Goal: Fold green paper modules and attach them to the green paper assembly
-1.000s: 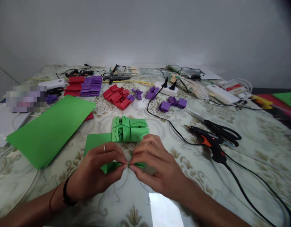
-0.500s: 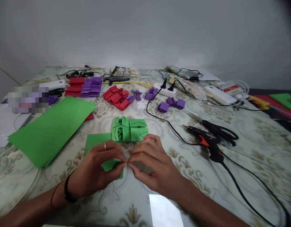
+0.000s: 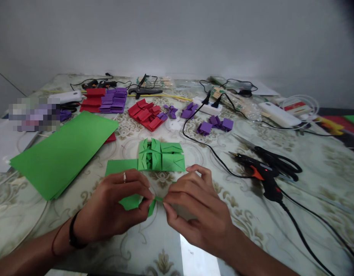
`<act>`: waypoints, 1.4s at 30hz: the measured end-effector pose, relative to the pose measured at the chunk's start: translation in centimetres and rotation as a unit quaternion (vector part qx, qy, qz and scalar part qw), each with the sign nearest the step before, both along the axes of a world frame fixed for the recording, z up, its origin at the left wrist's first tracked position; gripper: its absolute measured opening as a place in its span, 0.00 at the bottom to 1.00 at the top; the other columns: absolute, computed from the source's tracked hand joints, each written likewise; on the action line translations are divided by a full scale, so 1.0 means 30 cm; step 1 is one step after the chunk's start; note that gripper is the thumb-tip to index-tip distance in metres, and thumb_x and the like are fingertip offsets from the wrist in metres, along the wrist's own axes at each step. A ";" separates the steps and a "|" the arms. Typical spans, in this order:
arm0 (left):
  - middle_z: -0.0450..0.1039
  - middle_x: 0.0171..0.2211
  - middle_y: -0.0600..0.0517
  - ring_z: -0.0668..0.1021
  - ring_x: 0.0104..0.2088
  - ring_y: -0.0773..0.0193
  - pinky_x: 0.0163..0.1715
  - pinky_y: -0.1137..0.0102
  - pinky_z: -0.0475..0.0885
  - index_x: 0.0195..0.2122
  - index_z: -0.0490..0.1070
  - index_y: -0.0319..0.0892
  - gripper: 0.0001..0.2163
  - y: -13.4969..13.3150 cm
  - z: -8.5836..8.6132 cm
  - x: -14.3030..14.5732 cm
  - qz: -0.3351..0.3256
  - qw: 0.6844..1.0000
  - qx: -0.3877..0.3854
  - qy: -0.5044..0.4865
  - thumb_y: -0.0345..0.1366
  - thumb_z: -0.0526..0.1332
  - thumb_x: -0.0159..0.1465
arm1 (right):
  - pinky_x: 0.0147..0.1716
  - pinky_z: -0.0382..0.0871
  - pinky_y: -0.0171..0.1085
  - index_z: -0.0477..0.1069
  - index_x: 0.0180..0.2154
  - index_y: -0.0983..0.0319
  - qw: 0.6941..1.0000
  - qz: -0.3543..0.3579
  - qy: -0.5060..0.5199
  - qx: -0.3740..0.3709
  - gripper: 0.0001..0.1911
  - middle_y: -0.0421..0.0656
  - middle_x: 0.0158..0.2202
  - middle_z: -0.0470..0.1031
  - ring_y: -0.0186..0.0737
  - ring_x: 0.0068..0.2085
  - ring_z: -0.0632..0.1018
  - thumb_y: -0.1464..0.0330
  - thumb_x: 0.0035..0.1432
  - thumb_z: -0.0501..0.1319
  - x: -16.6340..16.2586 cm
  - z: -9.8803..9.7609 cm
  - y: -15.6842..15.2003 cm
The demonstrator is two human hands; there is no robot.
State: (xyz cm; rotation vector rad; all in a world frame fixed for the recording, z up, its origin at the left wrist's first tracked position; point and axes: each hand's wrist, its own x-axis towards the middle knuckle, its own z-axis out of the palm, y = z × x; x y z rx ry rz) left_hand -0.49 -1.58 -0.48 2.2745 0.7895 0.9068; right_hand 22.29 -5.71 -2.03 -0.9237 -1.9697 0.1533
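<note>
A narrow green paper strip [image 3: 158,199] shows between the fingertips of both hands. My left hand [image 3: 116,201], with a ring on one finger, pinches its left end between thumb and finger. My right hand [image 3: 198,207] grips the other end at its fingertips. Most of the strip is hidden by the fingers. Beneath and behind my left hand lies a green paper sheet [image 3: 122,165] on the table. Just beyond both hands sit folded green paper pieces [image 3: 161,155], placed side by side.
A stack of green sheets [image 3: 66,155] is at left. Folded red pieces [image 3: 146,115] and purple pieces [image 3: 205,128] lie farther back. To the right, a corded glue gun [image 3: 259,168] rests beside black scissors [image 3: 276,159]. A power strip [image 3: 207,106] stands behind.
My fingertips have moved slightly apart, so more of the green strip shows between them. The view has shifted a little, moving the right-side objects rightward.
</note>
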 end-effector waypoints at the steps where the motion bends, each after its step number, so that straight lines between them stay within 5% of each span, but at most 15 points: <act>1: 0.85 0.37 0.54 0.87 0.37 0.62 0.39 0.69 0.83 0.37 0.78 0.47 0.09 0.005 0.003 -0.005 0.008 1.000 0.001 -0.001 0.24 0.68 0.64 | 0.51 0.67 0.51 0.72 0.36 0.59 1.000 -0.003 0.003 -0.001 0.10 0.38 0.31 0.81 0.38 0.34 0.78 0.80 0.63 0.65 0.003 0.001 0.001; 23: 0.80 0.33 0.58 0.82 0.33 0.67 0.36 0.74 0.78 0.36 0.74 0.46 0.09 -0.009 -0.008 0.007 0.002 0.999 -0.042 0.032 0.23 0.64 0.65 | 0.49 0.68 0.51 0.72 0.38 0.58 0.999 0.018 0.021 -0.034 0.08 0.39 0.35 0.82 0.41 0.38 0.79 0.78 0.65 0.65 0.009 -0.012 0.008; 33: 0.86 0.36 0.53 0.86 0.36 0.65 0.38 0.72 0.82 0.41 0.80 0.45 0.07 -0.012 -0.033 0.020 -0.048 0.999 0.000 -0.002 0.25 0.68 0.70 | 0.52 0.67 0.50 0.73 0.37 0.60 0.999 0.022 0.015 -0.039 0.07 0.39 0.35 0.81 0.40 0.38 0.79 0.77 0.65 0.65 -0.002 -0.013 0.001; 42: 0.88 0.37 0.49 0.88 0.36 0.63 0.37 0.73 0.83 0.38 0.80 0.42 0.07 0.010 0.013 -0.004 -0.050 0.998 0.032 -0.011 0.23 0.67 0.69 | 0.50 0.68 0.50 0.72 0.36 0.59 0.999 0.028 0.012 -0.024 0.09 0.39 0.34 0.80 0.40 0.37 0.78 0.79 0.63 0.64 0.021 -0.001 0.017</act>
